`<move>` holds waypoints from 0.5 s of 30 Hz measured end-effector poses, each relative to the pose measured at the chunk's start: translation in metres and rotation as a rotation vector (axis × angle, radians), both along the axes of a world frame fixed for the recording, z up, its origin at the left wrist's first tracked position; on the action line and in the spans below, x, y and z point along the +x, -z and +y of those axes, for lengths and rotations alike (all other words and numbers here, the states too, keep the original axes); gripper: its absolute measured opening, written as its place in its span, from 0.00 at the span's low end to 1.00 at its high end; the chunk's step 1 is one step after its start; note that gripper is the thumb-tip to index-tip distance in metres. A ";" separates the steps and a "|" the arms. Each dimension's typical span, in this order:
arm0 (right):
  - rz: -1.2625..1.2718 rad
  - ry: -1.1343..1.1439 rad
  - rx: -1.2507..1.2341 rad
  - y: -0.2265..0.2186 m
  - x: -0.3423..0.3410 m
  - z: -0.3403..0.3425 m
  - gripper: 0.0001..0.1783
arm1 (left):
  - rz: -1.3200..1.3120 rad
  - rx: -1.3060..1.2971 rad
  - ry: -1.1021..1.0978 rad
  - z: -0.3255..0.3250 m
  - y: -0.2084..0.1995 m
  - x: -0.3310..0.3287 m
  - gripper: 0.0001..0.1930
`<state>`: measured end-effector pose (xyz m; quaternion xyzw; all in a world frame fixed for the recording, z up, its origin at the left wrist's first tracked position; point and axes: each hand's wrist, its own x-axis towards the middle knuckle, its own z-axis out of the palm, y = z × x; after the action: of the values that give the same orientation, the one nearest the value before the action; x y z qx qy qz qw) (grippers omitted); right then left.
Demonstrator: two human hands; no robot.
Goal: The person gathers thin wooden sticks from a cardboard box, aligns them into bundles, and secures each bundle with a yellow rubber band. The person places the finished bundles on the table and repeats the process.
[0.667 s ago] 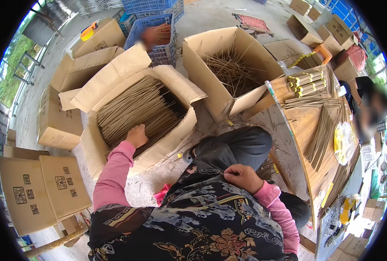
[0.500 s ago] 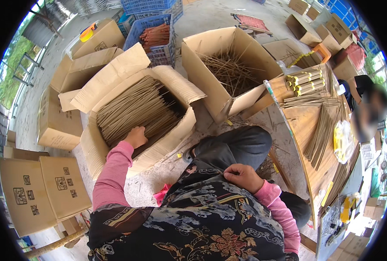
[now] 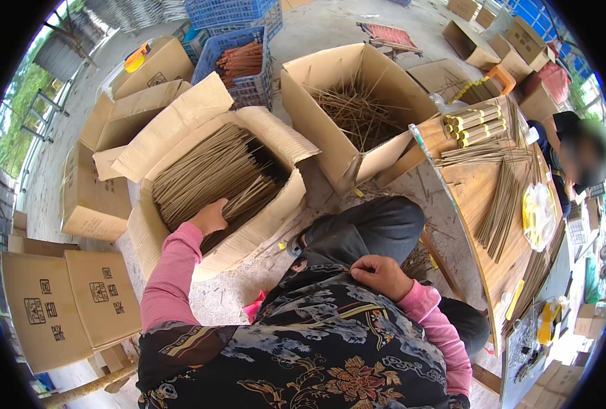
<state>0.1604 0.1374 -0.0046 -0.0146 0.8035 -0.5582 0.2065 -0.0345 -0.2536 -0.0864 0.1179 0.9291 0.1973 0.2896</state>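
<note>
My left hand [image 3: 209, 217] reaches into an open cardboard box [image 3: 160, 245] at the front left. Its fingers are closed around the near ends of a bunch of thin brown sticks [image 3: 252, 199]. These lie at a slant, parted by a dark gap from the larger pile of sticks [image 3: 204, 167], which is laid lengthwise in the same box. The fingertips are partly hidden among the sticks. On my lap rests my right hand [image 3: 383, 277], its fingers curled in with the thumb against them, and nothing shows in it.
Behind stands another carton [image 3: 316, 133] with tangled sticks [image 3: 357, 112]. To the right, a wooden table [image 3: 470, 198] bears yellow-banded bundles [image 3: 476, 125], loose sticks [image 3: 500, 204] and a plastic bag [image 3: 540, 215]. A person [image 3: 575, 150] is beyond it. Closed cartons [image 3: 71, 300] stand left; blue crates [image 3: 238, 41] behind.
My left hand has shifted slightly left. The bunch by its fingers now lies apart from the main pile, with a wider dark gap. My right hand stays put; the person at the right has leaned.
</note>
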 end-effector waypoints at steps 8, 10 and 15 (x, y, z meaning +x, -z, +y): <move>-0.021 0.009 -0.010 0.002 0.000 0.001 0.10 | 0.057 0.068 -0.110 -0.009 -0.011 -0.017 0.41; -0.024 0.006 -0.014 0.002 0.000 0.001 0.10 | 0.106 0.150 -0.133 -0.013 -0.016 -0.021 0.43; -0.015 0.020 -0.017 0.004 0.001 0.001 0.10 | -0.210 0.477 -0.379 0.002 -0.062 -0.019 0.41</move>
<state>0.1615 0.1384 -0.0086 -0.0042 0.7973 -0.5671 0.2066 -0.0533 -0.2518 -0.0244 -0.0136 0.8273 0.4708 0.3062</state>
